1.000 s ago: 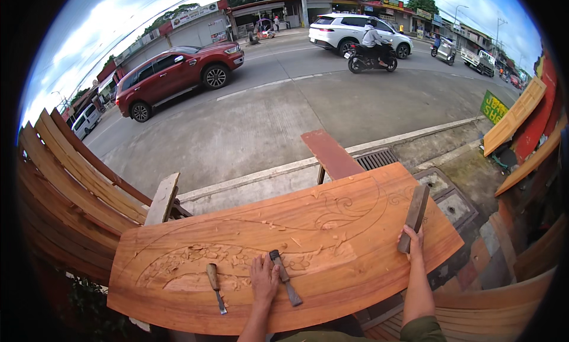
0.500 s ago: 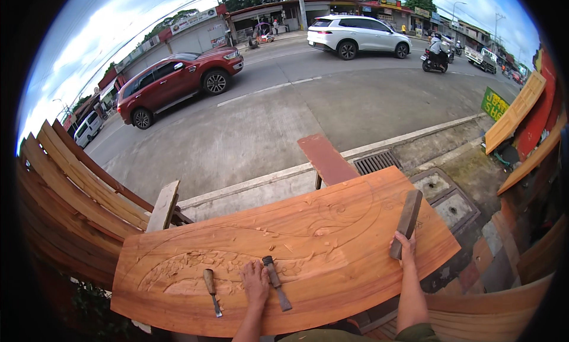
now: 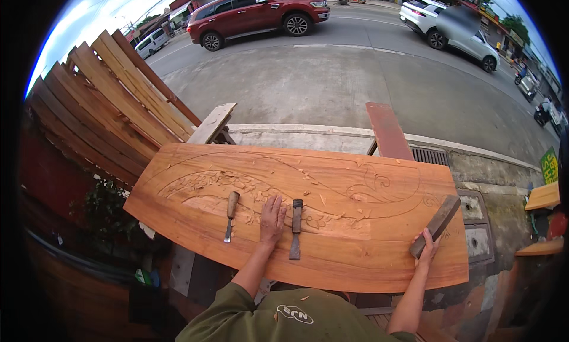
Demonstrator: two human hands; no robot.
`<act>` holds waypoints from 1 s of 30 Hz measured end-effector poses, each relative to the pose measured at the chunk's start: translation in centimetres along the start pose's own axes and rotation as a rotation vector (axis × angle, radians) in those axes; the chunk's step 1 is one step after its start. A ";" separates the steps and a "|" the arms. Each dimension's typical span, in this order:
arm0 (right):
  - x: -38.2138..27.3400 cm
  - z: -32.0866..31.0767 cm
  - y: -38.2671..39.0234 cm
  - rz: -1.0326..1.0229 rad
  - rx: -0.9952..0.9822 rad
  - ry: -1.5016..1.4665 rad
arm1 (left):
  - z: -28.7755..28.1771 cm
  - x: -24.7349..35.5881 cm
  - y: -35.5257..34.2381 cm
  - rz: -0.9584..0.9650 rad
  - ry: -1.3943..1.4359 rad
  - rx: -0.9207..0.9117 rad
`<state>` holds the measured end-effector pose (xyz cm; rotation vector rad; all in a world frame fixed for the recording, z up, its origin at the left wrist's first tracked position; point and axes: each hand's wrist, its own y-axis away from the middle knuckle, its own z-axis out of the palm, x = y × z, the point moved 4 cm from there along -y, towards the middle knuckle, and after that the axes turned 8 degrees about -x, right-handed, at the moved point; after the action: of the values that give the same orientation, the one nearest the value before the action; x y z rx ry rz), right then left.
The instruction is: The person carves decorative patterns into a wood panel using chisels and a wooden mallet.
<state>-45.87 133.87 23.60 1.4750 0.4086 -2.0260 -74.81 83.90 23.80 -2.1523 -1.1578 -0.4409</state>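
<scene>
Gripping the wooden block (image 3: 439,222) near one end, the right hand (image 3: 428,249) likely leaves its length free toward the carved panel's (image 3: 344,268) right end; left hand (image 3: 272,224), grip open, rests on the panel between the tan-handled chisel (image 3: 232,213) and dark-handled chisel (image 3: 296,224), likely bracing.

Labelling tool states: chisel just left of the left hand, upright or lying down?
Lying down: the chisel stretches along the carved panel, handle farther from the camera, blade nearer.

Roadside woodcarving workshop, panel (image 3: 344,253), chisels (image 3: 296,223), road (image 3: 308,75)
</scene>
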 end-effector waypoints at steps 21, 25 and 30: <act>-0.1 2.3 -3.3 0.051 -0.035 1.136 | -19.5 -13.9 19.0 -0.875 0.225 0.956; 0.8 10.9 -2.0 0.097 -0.114 1.616 | -24.0 -25.3 24.5 -0.938 0.973 1.069; 0.7 12.1 -0.4 0.185 -0.110 1.732 | -26.0 -30.3 23.4 -0.933 1.179 0.937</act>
<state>-55.43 127.17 26.97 2.6649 0.9017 -0.1048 -71.89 38.26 17.02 -0.2673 -1.1494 -1.0698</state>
